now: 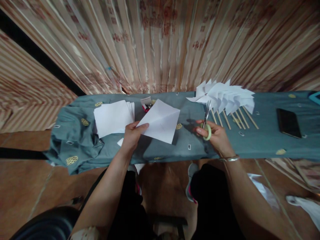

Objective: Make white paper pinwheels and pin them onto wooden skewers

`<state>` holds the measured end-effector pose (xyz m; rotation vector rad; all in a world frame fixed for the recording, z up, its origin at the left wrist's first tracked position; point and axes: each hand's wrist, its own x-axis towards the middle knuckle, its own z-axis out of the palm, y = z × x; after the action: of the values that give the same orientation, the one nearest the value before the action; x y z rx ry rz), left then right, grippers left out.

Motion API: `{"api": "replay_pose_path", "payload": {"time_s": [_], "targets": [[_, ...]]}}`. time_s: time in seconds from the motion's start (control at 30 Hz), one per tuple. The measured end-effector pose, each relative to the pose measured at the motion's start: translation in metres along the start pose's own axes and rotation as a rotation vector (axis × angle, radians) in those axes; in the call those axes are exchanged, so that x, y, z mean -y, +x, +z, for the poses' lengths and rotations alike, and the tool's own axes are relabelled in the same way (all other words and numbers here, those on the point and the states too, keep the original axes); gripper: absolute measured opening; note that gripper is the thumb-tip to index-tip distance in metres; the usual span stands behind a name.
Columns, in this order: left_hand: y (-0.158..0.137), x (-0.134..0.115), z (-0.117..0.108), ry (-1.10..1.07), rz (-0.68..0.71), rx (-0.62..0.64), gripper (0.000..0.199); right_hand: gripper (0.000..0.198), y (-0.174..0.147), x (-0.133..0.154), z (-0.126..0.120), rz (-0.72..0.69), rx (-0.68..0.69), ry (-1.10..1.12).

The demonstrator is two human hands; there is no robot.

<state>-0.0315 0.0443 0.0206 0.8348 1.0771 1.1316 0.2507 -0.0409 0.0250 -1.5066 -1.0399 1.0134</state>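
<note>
My left hand point(133, 135) pinches one corner of a white paper square point(161, 121), which shows faint crease lines and is held over the cloth-covered table. In my right hand point(216, 135) is a pair of scissors point(207, 128) with pale green handles, its blades pointing away from me and apart from the paper. To the left of the square lies a stack of white paper point(111, 117). Behind it sits a small open box point(146, 104) with dark and red contents I cannot make out. Several paper pinwheels point(226, 95) on wooden sticks point(237, 118) overlap in a row beyond the scissors.
A black phone point(288, 123) rests on the green patterned cloth point(265, 140) at the right. A striped curtain point(160, 46) hangs along the table's far edge. Paper scraps point(263, 190) lie on the floor at right, and a dark round object point(47, 223) is at lower left.
</note>
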Motion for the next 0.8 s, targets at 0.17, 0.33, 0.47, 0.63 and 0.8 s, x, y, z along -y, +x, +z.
{"api": "replay_pose_path", "payload": {"time_s": [0.17,0.33,0.47,0.63,0.8], "targets": [[0.0,0.013,0.005,0.264,-0.041,0.103,0.037,0.06,0.003,0.003,0.016,-0.224,-0.114,-0.11],[0.0,0.019,0.01,0.411,-0.022,0.215,0.03,0.057,-0.002,0.007,0.026,-0.222,0.01,-0.378],[0.001,0.021,0.013,0.366,0.016,0.181,0.038,0.047,-0.001,0.004,0.03,-0.201,-0.02,-0.488],[-0.003,0.021,0.022,-0.032,-0.004,0.104,0.064,0.047,0.009,-0.003,0.033,-0.182,-0.193,-0.374],[-0.019,0.028,0.039,-0.107,-0.091,0.241,0.065,0.048,0.017,-0.005,0.043,-0.163,-0.27,-0.175]]}}
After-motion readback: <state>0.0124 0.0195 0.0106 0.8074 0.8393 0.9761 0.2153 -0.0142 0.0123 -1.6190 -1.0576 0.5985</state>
